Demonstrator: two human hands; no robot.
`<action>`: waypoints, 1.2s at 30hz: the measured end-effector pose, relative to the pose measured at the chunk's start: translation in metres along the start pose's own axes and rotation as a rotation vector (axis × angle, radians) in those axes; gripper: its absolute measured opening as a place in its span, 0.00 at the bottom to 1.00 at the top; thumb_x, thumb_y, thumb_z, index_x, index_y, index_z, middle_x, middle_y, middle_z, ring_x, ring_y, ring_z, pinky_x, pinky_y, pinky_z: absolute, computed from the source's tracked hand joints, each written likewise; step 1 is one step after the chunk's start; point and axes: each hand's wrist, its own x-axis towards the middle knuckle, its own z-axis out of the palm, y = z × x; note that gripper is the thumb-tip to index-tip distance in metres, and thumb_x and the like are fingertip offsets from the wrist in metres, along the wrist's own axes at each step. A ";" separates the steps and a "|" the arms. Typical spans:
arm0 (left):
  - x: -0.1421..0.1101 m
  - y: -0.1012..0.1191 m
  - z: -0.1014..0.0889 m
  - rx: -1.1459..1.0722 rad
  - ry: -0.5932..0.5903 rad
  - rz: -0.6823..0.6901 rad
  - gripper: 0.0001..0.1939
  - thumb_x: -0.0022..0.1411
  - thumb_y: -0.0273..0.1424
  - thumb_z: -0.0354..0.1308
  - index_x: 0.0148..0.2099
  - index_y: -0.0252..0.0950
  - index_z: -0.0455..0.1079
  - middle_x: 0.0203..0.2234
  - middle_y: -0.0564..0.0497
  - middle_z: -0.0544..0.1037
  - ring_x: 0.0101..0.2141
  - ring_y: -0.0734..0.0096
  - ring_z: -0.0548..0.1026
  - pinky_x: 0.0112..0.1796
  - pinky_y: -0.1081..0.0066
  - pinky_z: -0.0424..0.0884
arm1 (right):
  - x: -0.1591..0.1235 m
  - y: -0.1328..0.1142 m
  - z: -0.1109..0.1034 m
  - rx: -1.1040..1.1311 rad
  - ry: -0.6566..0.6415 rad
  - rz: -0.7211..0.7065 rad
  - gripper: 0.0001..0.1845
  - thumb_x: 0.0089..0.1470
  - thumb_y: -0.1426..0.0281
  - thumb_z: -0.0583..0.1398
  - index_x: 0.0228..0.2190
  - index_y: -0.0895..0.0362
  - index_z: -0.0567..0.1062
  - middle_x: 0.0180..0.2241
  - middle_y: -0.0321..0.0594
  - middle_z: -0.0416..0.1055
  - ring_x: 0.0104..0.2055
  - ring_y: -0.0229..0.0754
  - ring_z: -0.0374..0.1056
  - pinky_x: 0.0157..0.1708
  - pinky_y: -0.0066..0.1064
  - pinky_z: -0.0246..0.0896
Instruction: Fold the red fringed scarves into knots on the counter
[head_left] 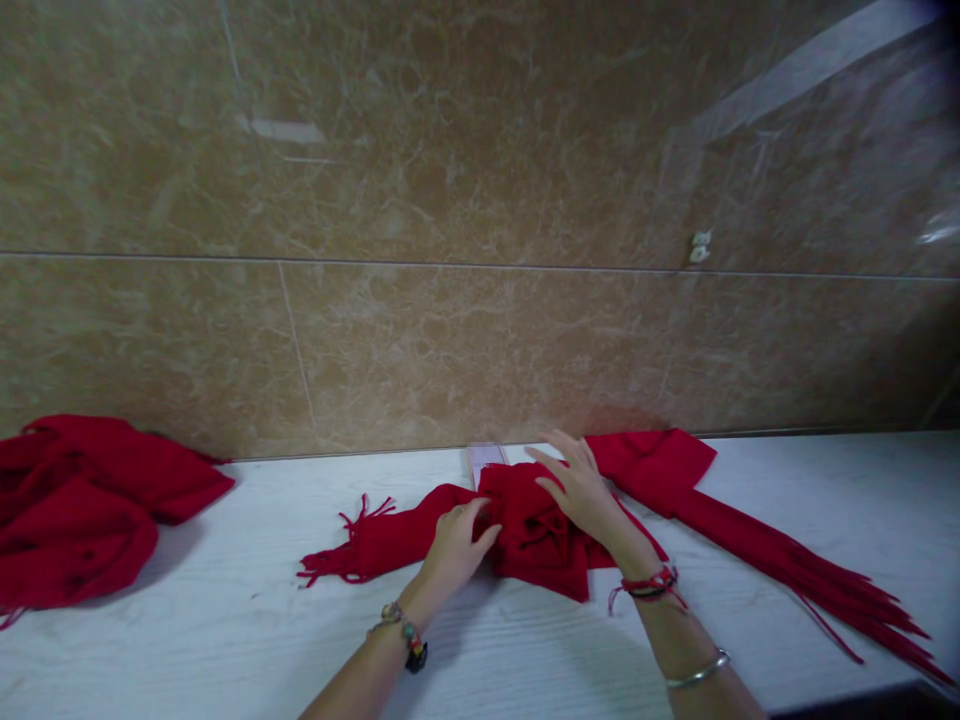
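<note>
A red fringed scarf lies on the white table, its middle gathered into a rosette-like bundle of folds. One tasselled end stretches to the left of the bundle. My left hand rests at the bundle's left side, thumb and forefinger curved but apart, touching the cloth. Over the bundle's upper right is my right hand, open with its fingers spread. Whether its fingertips press on the cloth I cannot tell.
Another folded red scarf with long fringe extends to the right. At far left a red cloth lies heaped. A phone-like flat object sits behind the bundle, partly covered. A brown marbled tile wall borders the white table.
</note>
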 end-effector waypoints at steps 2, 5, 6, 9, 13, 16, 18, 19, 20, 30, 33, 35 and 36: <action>0.000 0.004 0.003 -0.014 -0.037 0.013 0.09 0.54 0.29 0.51 0.38 0.36 0.69 0.34 0.47 0.76 0.36 0.65 0.72 0.40 0.66 0.65 | -0.002 -0.008 0.002 0.069 -0.174 -0.098 0.22 0.50 0.73 0.54 0.48 0.46 0.64 0.55 0.39 0.55 0.59 0.50 0.43 0.53 0.57 0.37; 0.001 0.013 0.000 -0.083 -0.008 0.072 0.08 0.56 0.29 0.48 0.34 0.36 0.68 0.31 0.49 0.75 0.35 0.67 0.71 0.39 0.69 0.64 | -0.004 -0.016 0.006 0.168 -0.294 -0.129 0.20 0.48 0.74 0.55 0.44 0.47 0.67 0.53 0.38 0.58 0.59 0.51 0.44 0.53 0.61 0.31; 0.001 0.016 -0.003 -0.114 0.009 0.089 0.08 0.57 0.29 0.47 0.34 0.36 0.67 0.32 0.49 0.74 0.35 0.68 0.71 0.39 0.69 0.64 | -0.004 -0.018 0.006 0.210 -0.306 -0.130 0.18 0.48 0.75 0.55 0.41 0.48 0.69 0.51 0.38 0.62 0.58 0.50 0.46 0.53 0.60 0.29; 0.002 0.021 -0.010 -0.196 0.031 0.099 0.09 0.60 0.31 0.44 0.36 0.36 0.65 0.31 0.50 0.73 0.34 0.70 0.70 0.37 0.71 0.64 | 0.001 -0.022 0.003 0.369 -0.222 -0.094 0.12 0.47 0.77 0.52 0.32 0.52 0.70 0.38 0.37 0.70 0.50 0.45 0.59 0.56 0.55 0.30; 0.001 0.021 -0.022 -0.239 -0.164 0.107 0.10 0.59 0.34 0.46 0.34 0.34 0.65 0.24 0.53 0.71 0.27 0.74 0.68 0.29 0.75 0.63 | 0.007 -0.014 -0.012 0.630 0.164 0.062 0.10 0.43 0.78 0.50 0.26 0.53 0.67 0.27 0.34 0.70 0.32 0.39 0.66 0.54 0.46 0.45; 0.001 0.022 -0.027 -0.161 -0.333 0.162 0.08 0.57 0.33 0.50 0.32 0.34 0.68 0.22 0.54 0.71 0.25 0.75 0.67 0.29 0.75 0.62 | 0.007 0.005 -0.021 0.742 0.358 0.185 0.07 0.44 0.76 0.52 0.26 0.53 0.66 0.25 0.34 0.69 0.30 0.39 0.66 0.48 0.40 0.55; 0.000 0.024 -0.027 -0.102 -0.261 0.208 0.07 0.56 0.31 0.51 0.33 0.35 0.68 0.28 0.51 0.73 0.31 0.72 0.68 0.35 0.73 0.63 | 0.005 0.016 -0.024 0.708 0.363 0.248 0.05 0.44 0.74 0.53 0.27 0.54 0.67 0.26 0.36 0.69 0.31 0.41 0.66 0.42 0.37 0.60; -0.001 0.026 -0.025 -0.092 -0.199 0.219 0.07 0.56 0.31 0.51 0.34 0.35 0.68 0.30 0.50 0.72 0.33 0.70 0.68 0.37 0.71 0.62 | 0.005 0.017 -0.024 0.665 0.334 0.263 0.05 0.44 0.74 0.53 0.27 0.54 0.67 0.26 0.37 0.70 0.32 0.41 0.66 0.39 0.36 0.61; -0.002 0.028 -0.023 -0.100 -0.145 0.219 0.07 0.56 0.32 0.51 0.35 0.35 0.67 0.32 0.49 0.72 0.35 0.69 0.68 0.39 0.70 0.62 | 0.004 0.016 -0.023 0.612 0.294 0.263 0.06 0.44 0.74 0.53 0.27 0.54 0.67 0.26 0.38 0.70 0.32 0.42 0.66 0.36 0.35 0.61; -0.006 0.033 0.017 -0.689 -0.098 -0.107 0.11 0.54 0.39 0.53 0.32 0.35 0.61 0.25 0.54 0.69 0.27 0.74 0.68 0.31 0.73 0.64 | 0.006 -0.033 -0.009 0.298 0.174 -0.062 0.09 0.45 0.80 0.52 0.24 0.55 0.68 0.25 0.39 0.69 0.30 0.42 0.63 0.34 0.34 0.58; -0.003 0.036 0.007 -0.951 -0.113 -0.220 0.13 0.55 0.42 0.50 0.34 0.38 0.57 0.22 0.59 0.64 0.17 0.82 0.61 0.24 0.76 0.61 | 0.006 -0.028 -0.013 0.261 0.274 0.008 0.10 0.45 0.80 0.51 0.24 0.55 0.68 0.25 0.39 0.69 0.30 0.43 0.63 0.34 0.34 0.57; -0.002 0.038 -0.002 -0.937 -0.135 -0.217 0.13 0.56 0.43 0.49 0.35 0.38 0.56 0.22 0.60 0.63 0.15 0.84 0.57 0.22 0.77 0.59 | 0.006 -0.025 -0.015 0.256 0.325 0.060 0.10 0.44 0.80 0.50 0.25 0.55 0.68 0.25 0.39 0.69 0.30 0.43 0.63 0.33 0.34 0.58; -0.002 0.039 -0.005 -0.882 -0.132 -0.181 0.13 0.56 0.43 0.50 0.34 0.38 0.57 0.23 0.59 0.63 0.17 0.83 0.59 0.24 0.76 0.60 | 0.006 -0.025 -0.017 0.264 0.333 0.074 0.11 0.44 0.80 0.50 0.25 0.55 0.68 0.25 0.39 0.69 0.30 0.43 0.63 0.33 0.34 0.58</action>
